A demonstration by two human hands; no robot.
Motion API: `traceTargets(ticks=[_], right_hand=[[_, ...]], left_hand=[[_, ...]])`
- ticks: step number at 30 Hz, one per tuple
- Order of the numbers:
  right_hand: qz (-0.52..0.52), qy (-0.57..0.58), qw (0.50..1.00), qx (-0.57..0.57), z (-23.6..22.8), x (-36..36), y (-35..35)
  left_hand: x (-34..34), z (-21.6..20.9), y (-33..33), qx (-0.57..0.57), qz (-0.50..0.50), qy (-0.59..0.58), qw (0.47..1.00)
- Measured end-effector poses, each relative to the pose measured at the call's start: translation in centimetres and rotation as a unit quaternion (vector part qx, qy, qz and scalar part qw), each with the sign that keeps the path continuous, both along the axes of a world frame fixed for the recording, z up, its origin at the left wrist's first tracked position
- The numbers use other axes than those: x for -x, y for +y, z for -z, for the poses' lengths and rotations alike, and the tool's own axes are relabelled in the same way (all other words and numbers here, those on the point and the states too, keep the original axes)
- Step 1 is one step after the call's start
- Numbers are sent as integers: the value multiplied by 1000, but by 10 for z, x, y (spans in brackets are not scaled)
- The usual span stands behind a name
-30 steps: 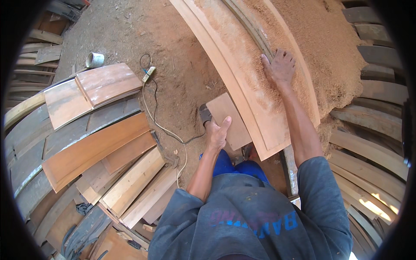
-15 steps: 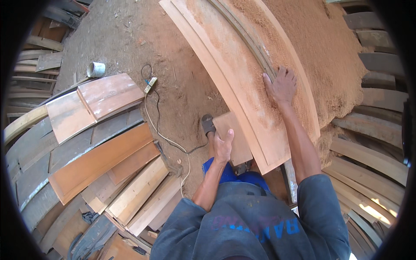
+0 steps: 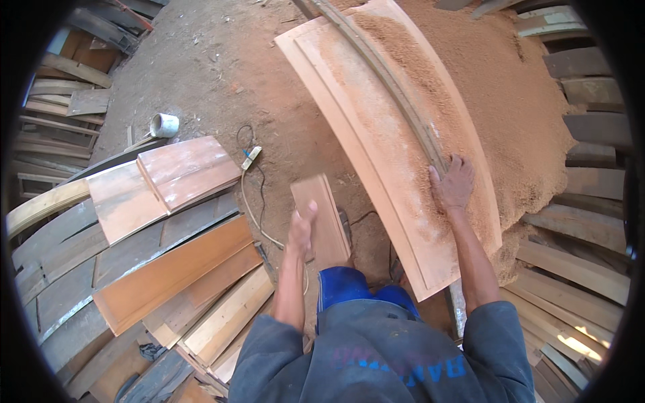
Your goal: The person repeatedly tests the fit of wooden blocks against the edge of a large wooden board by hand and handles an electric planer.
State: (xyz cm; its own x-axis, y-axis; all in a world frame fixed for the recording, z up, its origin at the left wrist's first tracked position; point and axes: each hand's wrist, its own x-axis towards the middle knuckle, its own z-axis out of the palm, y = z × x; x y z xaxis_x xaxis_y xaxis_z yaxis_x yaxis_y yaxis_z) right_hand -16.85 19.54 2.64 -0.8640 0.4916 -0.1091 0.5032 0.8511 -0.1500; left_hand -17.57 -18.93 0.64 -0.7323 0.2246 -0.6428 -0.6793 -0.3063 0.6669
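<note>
On my left, my left hand (image 3: 302,232) grips a short, flat wooden board (image 3: 324,216) by its left edge, thumb uppermost, the fingers hidden behind it. The board is tilted and apart from the big panel. A large wooden panel (image 3: 366,144) with a stepped left edge slants away in front of me. Sawdust covers much of its right side. Along it runs a long, narrow grey-brown strip (image 3: 396,87). My right hand (image 3: 455,185) lies over the strip's near part, thumb to one side and fingers stretched out flat on the other.
A power socket (image 3: 251,158) with cables lies on the dirt floor, left of the panel. Further left, stacked boards (image 3: 171,275) carry two pale panels (image 3: 188,171) and a white cup (image 3: 164,125). Sawdust (image 3: 517,127) heaps beyond the panel's right edge, bordered by more planks (image 3: 578,269).
My left hand has carried the short board leftward, away from the big panel, and turned it more upright. My right hand stays on the strip. The whole view has shifted slightly.
</note>
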Motion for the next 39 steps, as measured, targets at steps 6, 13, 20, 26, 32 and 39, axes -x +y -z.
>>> traceTargets(ticks=[6, 13, 20, 26, 32, 39], right_hand=[[-2, -1, 1000, -14, 0, -2, -3], [-24, 23, 999, -30, 5, -4, 2], [-27, 23, 998, -45, 4, -5, 1], [7, -16, 1000, 8, 4, -1, 2], [-5, -3, 1000, -4, 3, -1, 0], [-20, -2, 1000, -13, -3, 5, -11]], left_hand=[[91, 28, 12, -279, -126, -34, 951], [138, 25, 24, -253, -107, -16, 962], [182, 31, 35, 29, -69, 187, 979], [221, 34, 50, 2, -37, 196, 980], [243, 46, 55, 116, -65, 167, 977], [382, 63, 10, 263, -100, 151, 948]])
